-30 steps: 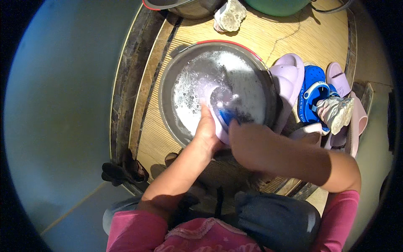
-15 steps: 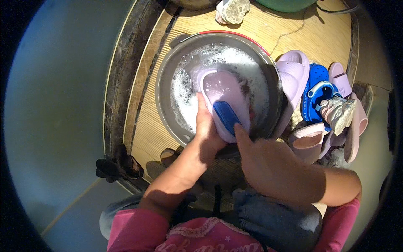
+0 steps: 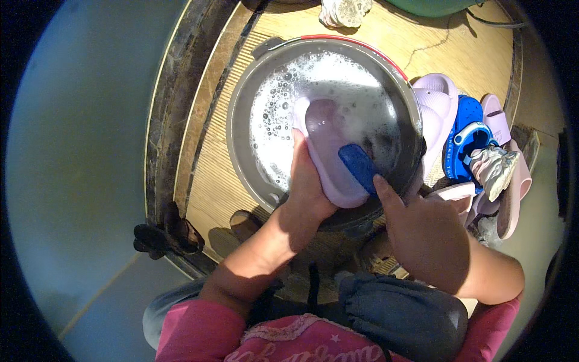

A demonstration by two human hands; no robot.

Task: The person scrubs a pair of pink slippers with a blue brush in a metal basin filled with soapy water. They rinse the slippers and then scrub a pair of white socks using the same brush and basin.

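A lilac slipper (image 3: 330, 148) is held tilted over a grey bucket (image 3: 239, 154) of foamy water, its far end down in the suds (image 3: 283, 90). My left hand (image 3: 309, 193) is closed round the slipper's near left side, thumb along its edge. In my right hand (image 3: 422, 220) is a blue scrubbing brush (image 3: 357, 166), which lies against the slipper's near right part. The index finger points along the brush; the other fingers are hidden beneath the hand.
Right of the bucket lie several lilac and pink slippers (image 3: 435, 99), a blue clog (image 3: 464, 142) and a crumpled pale cloth (image 3: 493, 169). Behind it are a whitish lump (image 3: 345, 12) and a green basin (image 3: 431, 5). Dark shoes (image 3: 169, 232) stand at the left by the mat's edge.
The brush and my right hand have moved right, toward the slipper's near right edge. The slipper remains in my left hand. The whole view has shifted slightly.
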